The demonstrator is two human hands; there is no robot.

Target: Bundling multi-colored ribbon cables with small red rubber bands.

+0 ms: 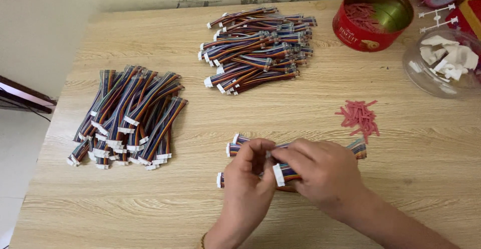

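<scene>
Lying on a wooden table [250,108], a few rainbow wire cables [295,171] with white plugs are kept low and near the middle, right under two hands. One cable from this small bunch is gripped by the right hand [320,171], with its white plug end [278,175] sticking out between the fingers. The same cable end is pinched by the left hand [250,171], whose fingers are curled shut on it. Both hands are pressed close together, touching, above the bunch.

A big pile of loose cables [128,116] is seen well apart on the left side of the table. A second pile of bundled cables [258,48] is found farther back, near the middle. A small heap of pink twist ties [359,116] is laid just beyond the right hand. A round red tin [373,16] with more pink ties inside is placed at the back right. A clear plastic jar [443,63] with white bits in it is set beside the tin.
</scene>
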